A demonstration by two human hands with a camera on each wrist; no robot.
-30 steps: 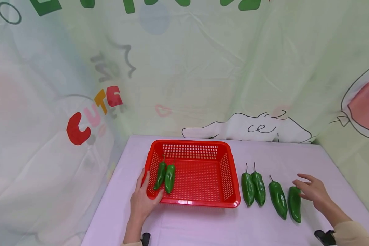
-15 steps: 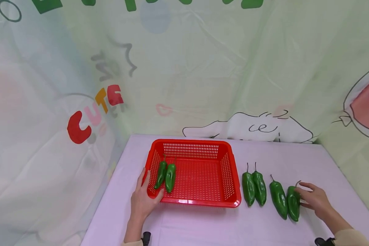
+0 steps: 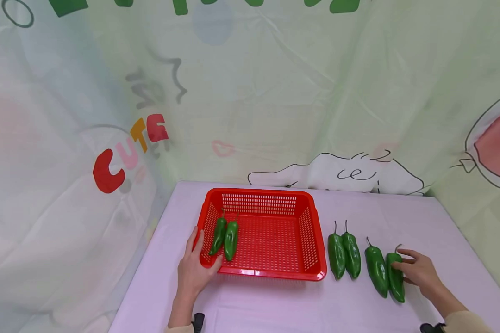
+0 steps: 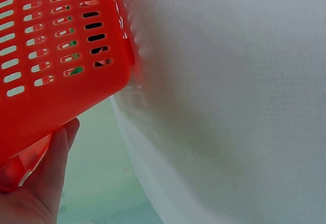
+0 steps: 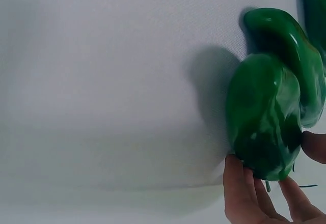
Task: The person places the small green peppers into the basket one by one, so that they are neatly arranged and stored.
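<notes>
My left hand (image 3: 195,273) grips the near left corner of a red plastic basket (image 3: 271,274), thumb at the front rim and fingers along the side. In the left wrist view, fingers (image 4: 53,168) lie against the basket's slotted wall (image 4: 56,94). Two green chili peppers (image 3: 231,240) lie inside at its left end. To the right of the basket, my right hand (image 3: 421,272) holds the rightmost green chili pepper (image 3: 396,282) between thumb and fingers. The right wrist view shows this pepper (image 5: 265,107) close against its neighbour (image 5: 298,56).
Several green peppers line the table right of the basket: a close pair (image 3: 344,254), then another pepper (image 3: 376,270) beside the held one. A pale cloth covers the table (image 3: 275,305). Printed curtains (image 3: 250,115) hang behind and at both sides.
My right hand has moved from above the rightmost pepper down onto it and left. That pepper has shifted slightly left, nearer its neighbour. The left hand and basket have stayed put.
</notes>
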